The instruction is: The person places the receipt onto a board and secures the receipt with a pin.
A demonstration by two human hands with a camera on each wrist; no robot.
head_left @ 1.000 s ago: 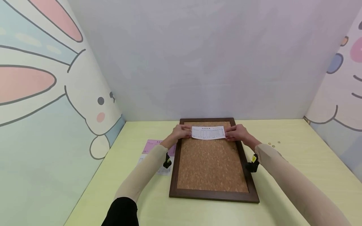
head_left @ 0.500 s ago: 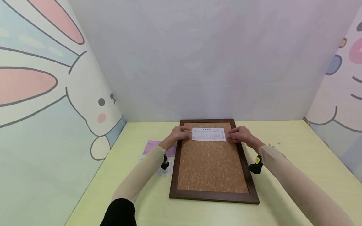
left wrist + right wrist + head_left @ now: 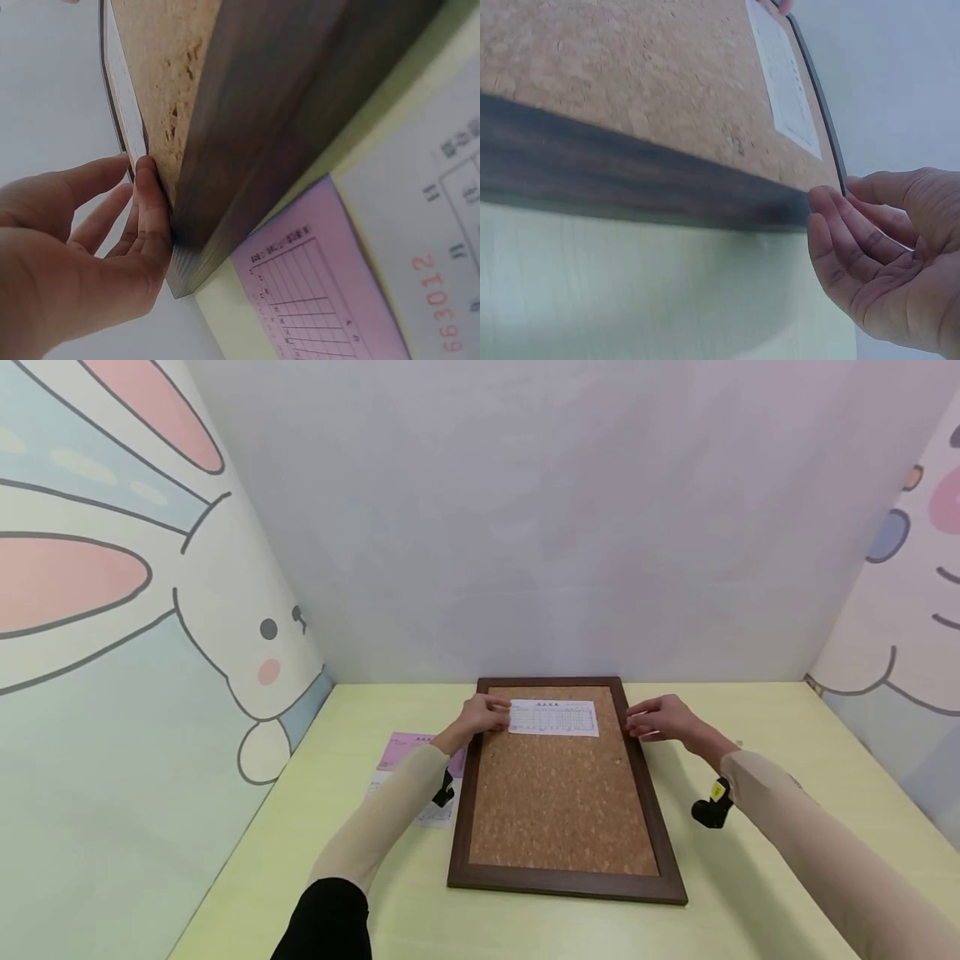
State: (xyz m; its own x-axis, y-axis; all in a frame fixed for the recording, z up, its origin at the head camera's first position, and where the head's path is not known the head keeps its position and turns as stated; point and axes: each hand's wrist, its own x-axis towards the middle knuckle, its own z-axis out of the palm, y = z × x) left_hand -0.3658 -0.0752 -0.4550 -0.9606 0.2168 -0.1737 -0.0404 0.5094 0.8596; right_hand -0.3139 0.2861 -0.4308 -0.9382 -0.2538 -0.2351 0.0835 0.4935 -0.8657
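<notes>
A white printed receipt slip [image 3: 553, 717] with a ruled table lies across the upper part of a cork board [image 3: 562, 793] with a dark brown frame. The left hand [image 3: 480, 713] pinches the slip's left end between fingertips; in the left wrist view that hand [image 3: 97, 240] bends over the board's corner. Apart from the slip, the right hand [image 3: 663, 720] is at the frame's right side, its fingers loosely bent and holding nothing. In the right wrist view the fingers [image 3: 832, 225] are beside the frame's edge, and whether they touch it I cannot tell.
Left of the board, a pink slip [image 3: 405, 750] and a white slip [image 3: 435, 815] lie on the pale yellow table [image 3: 787, 827], partly covered by the left arm and the board. A small round thing [image 3: 739, 743] lies on the right. Walls with cartoon drawings enclose the table.
The slip, bowed between both hands a second ago, now lies flatter on the cork. The right hand has let go of its right end and moved right; the left hand stays at the left end.
</notes>
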